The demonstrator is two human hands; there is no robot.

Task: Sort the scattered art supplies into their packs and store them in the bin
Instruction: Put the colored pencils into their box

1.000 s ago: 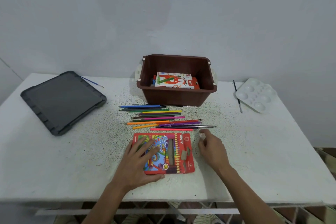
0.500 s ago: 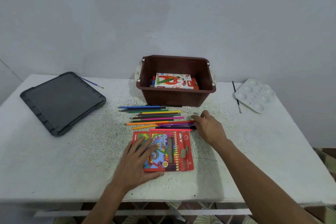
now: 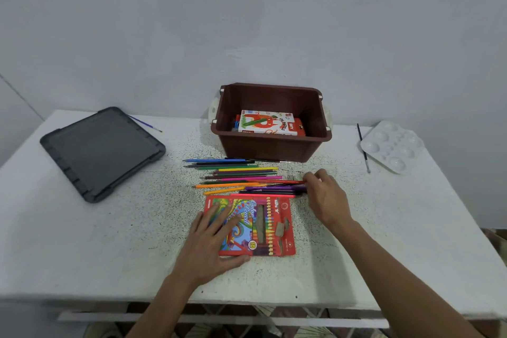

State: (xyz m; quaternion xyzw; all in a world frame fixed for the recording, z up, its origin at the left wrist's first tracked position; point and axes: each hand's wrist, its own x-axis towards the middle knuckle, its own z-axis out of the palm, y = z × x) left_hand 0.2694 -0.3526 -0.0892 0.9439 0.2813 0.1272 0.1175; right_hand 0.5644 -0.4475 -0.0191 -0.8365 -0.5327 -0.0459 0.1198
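Head view, only view.

Left hand flat and spread on the left part of the red colour pencil pack, pinning it to the white table; gripping nothing, just pressing. Right hand at the right ends of the loose colour pencils, fingers curled against the purple and red ones nearest the pack; can't tell whether anything is actually pinched or only nudged. Pencils lying in a rough left-right row between pack and brown bin, tips pointing left. Bin at far centre, oil pastels box already inside. Still out: brush just beside the white palette at far right, blue-handled brush behind the dark tray at far left.

Risks, judged:
- Raking the ends with curled fingers could fan the row and roll pencils toward the bin wall or right edge.
- Grabbing too many at once likely drops some.
- Pack opening not visible from here; feeding pencils one-handed may snag or skid the pack if left-hand pressure eases.

Versus a second ago: right hand moved from beside the pack's far-right corner up to the pencil ends. Left hand, pack, bin unchanged.
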